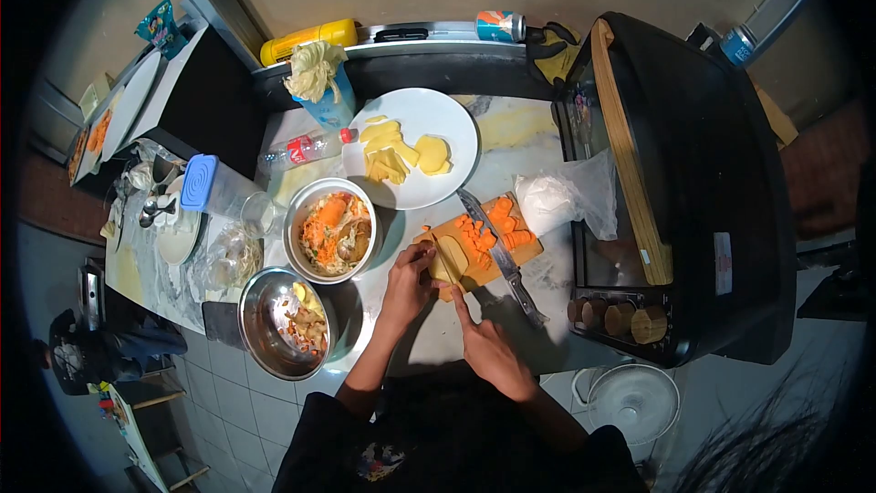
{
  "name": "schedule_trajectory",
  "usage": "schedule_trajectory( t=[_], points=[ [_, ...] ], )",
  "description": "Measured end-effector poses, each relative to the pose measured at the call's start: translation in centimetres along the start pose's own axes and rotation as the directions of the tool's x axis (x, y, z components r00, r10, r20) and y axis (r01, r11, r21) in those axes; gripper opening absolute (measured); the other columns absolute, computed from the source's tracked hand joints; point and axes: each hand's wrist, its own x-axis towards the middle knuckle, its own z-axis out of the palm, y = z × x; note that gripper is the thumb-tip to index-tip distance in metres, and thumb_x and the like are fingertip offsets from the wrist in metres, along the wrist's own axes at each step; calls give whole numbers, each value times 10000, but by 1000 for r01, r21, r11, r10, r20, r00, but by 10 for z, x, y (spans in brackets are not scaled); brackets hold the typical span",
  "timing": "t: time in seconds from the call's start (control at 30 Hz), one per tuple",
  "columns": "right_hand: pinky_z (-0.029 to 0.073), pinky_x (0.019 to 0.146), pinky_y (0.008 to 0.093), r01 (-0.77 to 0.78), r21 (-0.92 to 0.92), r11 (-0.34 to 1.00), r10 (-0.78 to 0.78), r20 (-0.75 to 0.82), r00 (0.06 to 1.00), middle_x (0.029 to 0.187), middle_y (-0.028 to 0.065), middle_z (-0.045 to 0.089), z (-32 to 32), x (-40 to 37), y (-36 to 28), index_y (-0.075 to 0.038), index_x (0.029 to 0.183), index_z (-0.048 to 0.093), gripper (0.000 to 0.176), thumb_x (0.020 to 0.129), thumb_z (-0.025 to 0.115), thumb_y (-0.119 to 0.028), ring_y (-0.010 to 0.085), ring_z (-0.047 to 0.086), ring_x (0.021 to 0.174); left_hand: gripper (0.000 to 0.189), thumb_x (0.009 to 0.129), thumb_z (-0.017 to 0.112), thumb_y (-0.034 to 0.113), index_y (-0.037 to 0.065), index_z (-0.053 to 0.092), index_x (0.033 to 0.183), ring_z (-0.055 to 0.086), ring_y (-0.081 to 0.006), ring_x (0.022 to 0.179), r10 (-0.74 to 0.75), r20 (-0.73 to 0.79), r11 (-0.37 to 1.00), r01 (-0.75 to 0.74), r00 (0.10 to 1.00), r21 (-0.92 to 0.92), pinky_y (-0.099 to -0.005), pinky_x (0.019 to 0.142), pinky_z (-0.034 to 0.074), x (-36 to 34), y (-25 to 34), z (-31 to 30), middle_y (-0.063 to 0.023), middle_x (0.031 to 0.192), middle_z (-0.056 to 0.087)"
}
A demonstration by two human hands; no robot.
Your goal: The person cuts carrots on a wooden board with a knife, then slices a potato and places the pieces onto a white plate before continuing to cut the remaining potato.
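A peeled, cut potato (450, 258) lies on the wooden cutting board (525, 258) in front of me. My left hand (411, 278) closes its fingertips on the potato's left side. Across the potato runs the thin blade of a knife (447, 260), seen nearly edge-on. My right hand (488, 347) is closed around its handle, index finger stretched forward along it; the handle is mostly hidden. Cut carrot pieces (497, 226) are spread on the board's far right part. A larger knife (504, 260) with a dark handle rests across the board, apart from both hands.
Behind the board is a white plate (424, 114) with potato pieces. To the left stand a bowl of shredded vegetables (330, 228) and a steel bowl with scraps (265, 347). A white plastic bag (552, 201) and a black oven (693, 192) are at right; a bottle (306, 148) lies at back left.
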Motion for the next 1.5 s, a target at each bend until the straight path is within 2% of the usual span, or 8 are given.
schedule_trajectory(
  t=[0.47,0.67,0.83,0.97,1.03,1.37,1.47,1.5],
  points=[
    [504,568,486,-20,3,1000,20,37,999,657,254,616,11,15,9,-129,1519,20,901,796,522,63,412,646,624,551,557,834,-23,-55,657,1078,621,-346,1033,5,13,1000,-5,1000,30,-373,823,543,1,1,-1,-187,1149,610],
    [488,605,516,-38,58,998,35,46,998,668,279,597,24,30,13,-144,1523,-21,936,776,492,87,460,617,655,533,581,799,-41,-65,649,1091,617,-347,1019,-37,23,999,36,999,21,-374,821,541,0,3,-1,-185,1156,603],
    [497,591,502,39,13,999,-38,-78,996,714,277,624,42,42,25,-122,1519,101,836,796,476,65,437,645,677,489,584,775,-59,-66,658,1058,606,-349,1028,-72,27,997,71,997,11,-382,837,537,0,3,-1,-179,1159,604],
    [494,603,511,37,108,993,-32,-54,998,710,287,618,41,40,24,-124,1522,81,852,791,472,71,450,638,681,458,585,775,-55,-61,665,1030,602,-352,1034,-63,37,997,62,997,40,-387,843,530,0,2,-1,-175,1163,604],
    [488,598,516,123,74,990,-106,-195,975,711,294,614,46,40,26,-140,1526,41,872,794,463,75,463,631,679,450,585,775,-54,-60,667,1022,600,-352,1035,-57,39,998,56,998,39,-388,847,527,0,4,-2,-174,1164,604],
    [467,578,528,28,106,994,-19,-85,996,626,279,579,44,43,28,-179,1525,-22,927,777,453,95,460,609,630,511,582,791,-36,-57,653,1073,598,-352,1049,-17,29,999,16,999,39,-382,858,525,0,1,-2,-179,1160,604],
    [474,593,529,5,46,999,-2,-73,997,734,289,620,51,47,30,-171,1524,-29,931,771,447,102,457,615,653,511,577,793,-35,-55,655,1069,600,-349,1043,-21,33,999,20,999,34,-382,852,525,0,1,-1,-175,1152,607],
    [493,586,510,84,91,992,-69,-153,986,842,256,649,52,47,31,-135,1522,-4,897,784,457,79,437,632,661,486,565,796,-25,-50,668,1033,605,-341,1001,-5,9,999,4,1000,48,-386,836,520,0,1,-1,-151,1117,617]
  ],
)
